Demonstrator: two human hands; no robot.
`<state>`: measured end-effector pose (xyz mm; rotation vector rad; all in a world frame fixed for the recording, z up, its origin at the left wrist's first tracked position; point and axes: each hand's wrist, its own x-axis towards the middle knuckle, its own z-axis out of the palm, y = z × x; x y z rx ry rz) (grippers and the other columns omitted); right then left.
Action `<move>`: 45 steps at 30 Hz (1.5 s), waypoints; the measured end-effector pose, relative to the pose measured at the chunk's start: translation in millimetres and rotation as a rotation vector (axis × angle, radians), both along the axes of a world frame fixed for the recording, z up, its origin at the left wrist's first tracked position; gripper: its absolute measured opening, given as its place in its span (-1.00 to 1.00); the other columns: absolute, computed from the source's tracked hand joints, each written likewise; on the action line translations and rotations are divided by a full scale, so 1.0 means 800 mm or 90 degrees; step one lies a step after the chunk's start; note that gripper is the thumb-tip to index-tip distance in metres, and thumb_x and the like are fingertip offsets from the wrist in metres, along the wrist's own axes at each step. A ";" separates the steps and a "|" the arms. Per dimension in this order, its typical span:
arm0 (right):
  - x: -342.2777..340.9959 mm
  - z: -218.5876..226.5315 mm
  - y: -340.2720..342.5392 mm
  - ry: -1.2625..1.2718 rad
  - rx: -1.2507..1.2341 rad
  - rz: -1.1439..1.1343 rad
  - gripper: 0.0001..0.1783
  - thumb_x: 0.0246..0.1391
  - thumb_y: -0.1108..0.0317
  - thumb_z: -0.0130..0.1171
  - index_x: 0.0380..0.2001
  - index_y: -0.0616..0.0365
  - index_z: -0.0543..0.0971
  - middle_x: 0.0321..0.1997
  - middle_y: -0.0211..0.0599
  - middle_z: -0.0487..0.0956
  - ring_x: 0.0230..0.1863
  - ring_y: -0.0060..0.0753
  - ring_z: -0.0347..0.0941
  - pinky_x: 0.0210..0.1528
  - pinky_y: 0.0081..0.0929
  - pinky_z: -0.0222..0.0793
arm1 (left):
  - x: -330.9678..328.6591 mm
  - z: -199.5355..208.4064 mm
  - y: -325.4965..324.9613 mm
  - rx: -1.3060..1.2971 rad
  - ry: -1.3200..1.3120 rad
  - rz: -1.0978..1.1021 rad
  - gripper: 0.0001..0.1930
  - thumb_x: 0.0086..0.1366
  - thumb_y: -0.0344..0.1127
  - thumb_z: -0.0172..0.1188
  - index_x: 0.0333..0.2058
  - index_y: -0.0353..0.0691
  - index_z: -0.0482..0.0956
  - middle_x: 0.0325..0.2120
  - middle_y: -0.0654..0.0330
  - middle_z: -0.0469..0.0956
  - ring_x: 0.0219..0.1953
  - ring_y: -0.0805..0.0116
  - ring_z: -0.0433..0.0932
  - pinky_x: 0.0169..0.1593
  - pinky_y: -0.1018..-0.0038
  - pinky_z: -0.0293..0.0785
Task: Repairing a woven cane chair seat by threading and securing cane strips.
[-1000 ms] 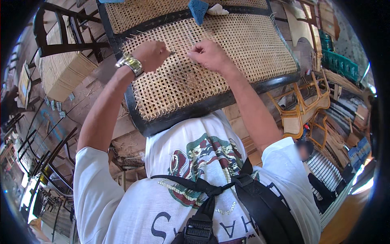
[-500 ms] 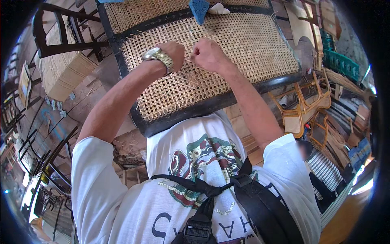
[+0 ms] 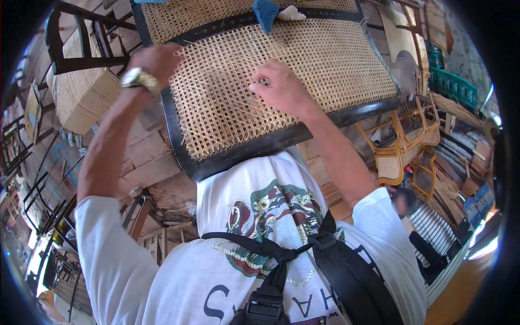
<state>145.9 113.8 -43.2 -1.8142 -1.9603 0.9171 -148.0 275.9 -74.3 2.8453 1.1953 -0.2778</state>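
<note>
A woven cane panel (image 3: 216,116) in a black wooden frame (image 3: 254,150) lies in front of me, its near edge against my shirt. My left hand (image 3: 156,62), with a metal-banded watch (image 3: 140,79) on the wrist, is over the frame's left side. It is blurred by motion, with its fingers bent closed; whatever they hold is hidden. Above the middle of the weave is my right hand (image 3: 283,89), fingers curled into a loose pinch. Anything thin in that pinch is too small to make out. Short cane ends stick up along the panel's left and near edges.
A blue sponge-like piece (image 3: 265,15) and a crumpled white piece (image 3: 291,13) rest on the far crossbar. To the left stand a dark chair frame (image 3: 92,62) and a cardboard box (image 3: 89,100). Rattan chair frames (image 3: 403,138) and a green crate (image 3: 454,86) are on the right.
My hands have come apart from near the middle of the cane. The left has swung out left to the frame's edge; the right has stayed nearly in place, its curl slightly looser.
</note>
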 end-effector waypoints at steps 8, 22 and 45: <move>0.047 0.011 -0.043 -0.153 0.127 -0.003 -0.74 0.09 0.14 0.26 -0.28 0.08 0.69 -0.14 -0.19 0.56 -0.02 -0.16 0.47 0.07 -0.20 0.41 | 0.035 0.084 0.007 -0.188 -0.212 0.158 -0.56 0.28 0.17 0.20 -0.40 -0.15 0.62 -0.54 0.05 0.60 -0.43 0.09 0.62 -0.34 0.19 0.51; 0.013 0.019 -0.010 0.738 -0.096 -0.412 -0.64 0.09 0.46 0.34 -0.09 0.31 0.46 -0.35 -0.41 0.57 -0.30 -0.64 0.47 -0.15 -0.68 0.42 | 0.119 0.010 -0.065 -0.302 -0.106 -0.028 -0.76 0.32 -0.17 0.20 -0.28 -0.26 0.61 -0.34 0.02 0.63 -0.21 0.01 0.63 -0.14 0.14 0.54; 0.014 -0.005 -0.035 0.046 -0.025 -0.102 -0.53 0.01 0.26 0.36 -0.01 0.09 0.49 -0.20 -0.11 0.62 -0.11 -0.05 0.57 0.00 -0.09 0.42 | 0.043 0.008 0.000 -0.093 0.023 0.195 -0.69 0.35 0.02 0.18 -0.30 -0.09 0.69 -0.32 0.11 0.63 -0.27 0.14 0.66 -0.19 0.23 0.61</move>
